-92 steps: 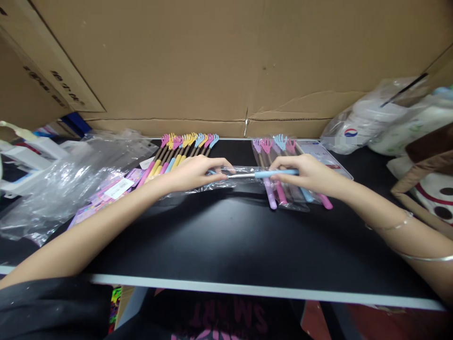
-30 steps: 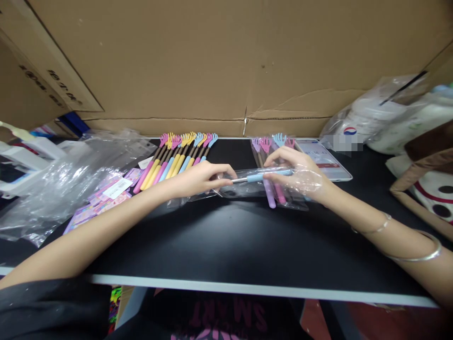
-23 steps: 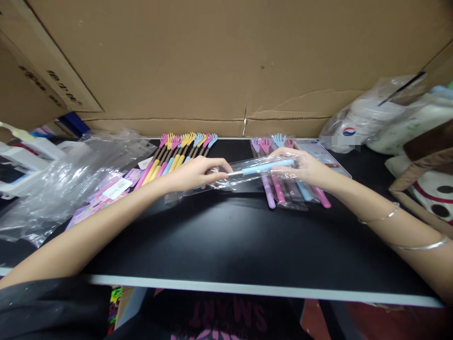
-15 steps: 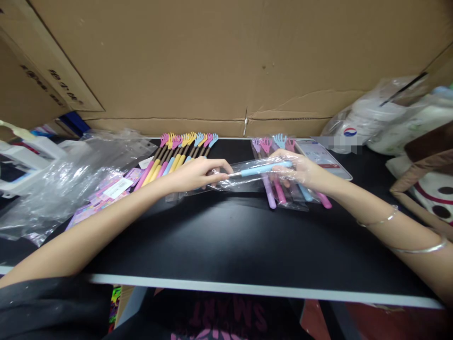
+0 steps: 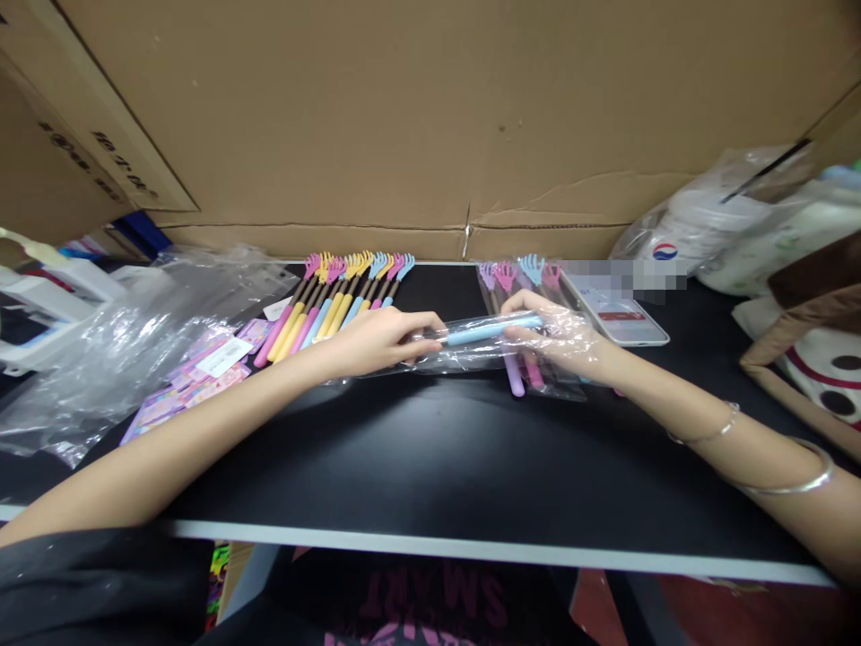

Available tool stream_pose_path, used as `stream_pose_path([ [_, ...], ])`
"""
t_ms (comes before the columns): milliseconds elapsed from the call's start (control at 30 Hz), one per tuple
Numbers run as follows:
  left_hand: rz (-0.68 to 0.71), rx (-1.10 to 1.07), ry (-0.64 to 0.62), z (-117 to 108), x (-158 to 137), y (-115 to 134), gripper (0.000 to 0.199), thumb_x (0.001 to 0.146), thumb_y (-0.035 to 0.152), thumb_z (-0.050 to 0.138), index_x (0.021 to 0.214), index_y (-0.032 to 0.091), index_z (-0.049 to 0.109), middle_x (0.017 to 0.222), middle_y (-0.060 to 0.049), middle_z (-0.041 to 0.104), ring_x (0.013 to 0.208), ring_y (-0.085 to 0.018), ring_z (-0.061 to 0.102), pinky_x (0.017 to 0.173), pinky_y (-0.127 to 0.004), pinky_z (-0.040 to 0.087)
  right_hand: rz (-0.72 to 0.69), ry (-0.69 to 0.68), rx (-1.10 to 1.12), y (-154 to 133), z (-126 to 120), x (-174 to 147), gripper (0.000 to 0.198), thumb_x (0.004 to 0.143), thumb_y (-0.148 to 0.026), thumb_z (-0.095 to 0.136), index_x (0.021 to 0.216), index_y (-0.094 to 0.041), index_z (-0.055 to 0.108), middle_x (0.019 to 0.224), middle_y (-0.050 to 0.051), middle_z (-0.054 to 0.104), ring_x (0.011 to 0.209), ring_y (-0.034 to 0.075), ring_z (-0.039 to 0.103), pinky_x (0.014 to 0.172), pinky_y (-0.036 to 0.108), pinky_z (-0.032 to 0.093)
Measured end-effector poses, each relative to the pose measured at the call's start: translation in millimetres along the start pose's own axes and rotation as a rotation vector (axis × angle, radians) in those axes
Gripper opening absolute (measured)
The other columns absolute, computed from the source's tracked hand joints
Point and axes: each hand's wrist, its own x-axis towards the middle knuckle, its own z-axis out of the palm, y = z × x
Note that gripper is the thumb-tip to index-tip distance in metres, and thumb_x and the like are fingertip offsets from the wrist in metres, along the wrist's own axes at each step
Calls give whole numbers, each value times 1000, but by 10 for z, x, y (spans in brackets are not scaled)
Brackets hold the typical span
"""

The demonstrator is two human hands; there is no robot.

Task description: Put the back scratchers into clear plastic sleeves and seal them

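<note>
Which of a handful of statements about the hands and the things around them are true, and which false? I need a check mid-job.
1. The left hand and right hand both hold the blue-handled stick. True.
2. That stick is bare of any plastic. False: clear plastic covers its handle.
3. The row of sticks beyond the left hand includes yellow handles. True.
4. The phone is left of that row. False: the phone lies on the right side.

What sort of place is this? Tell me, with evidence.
Probably a makeshift workstation: a black table backed by cardboard, with a row of claw-tipped sticks and a pile of clear plastic bags.
</note>
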Motion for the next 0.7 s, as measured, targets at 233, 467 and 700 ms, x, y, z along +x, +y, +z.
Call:
stream_pose_path([
  [233, 9, -49, -12, -14, 19, -104, 31, 94, 47, 45, 108, 24, 60, 67, 5, 63, 60, -11, 55, 58, -20, 32, -2, 8, 185, 51, -17, 26, 33, 86, -50, 61, 101, -24, 48, 53, -7, 58, 36, 12, 53, 38, 24, 40],
  [467, -76, -205, 65, -78, 19, -142, 34, 92, 51, 45, 100, 21, 60, 62, 5, 59, 51, -11, 55, 56, -22, 39, -36, 196, 481, 39, -103, 92, 43, 84, -64, 53, 96, -23, 59, 78, 4, 67, 73, 19, 66, 64, 31, 55],
  [700, -113, -229, 74, -96, 19, -153, 36, 92, 53, 44, 100, 21, 60, 62, 5, 60, 51, -12, 56, 58, -23, 41, 3, 119, 471, 17, -136, 101, 67, 83, -79, 28, 107, -24, 58, 100, 11, 68, 101, 28, 64, 80, 40, 55],
])
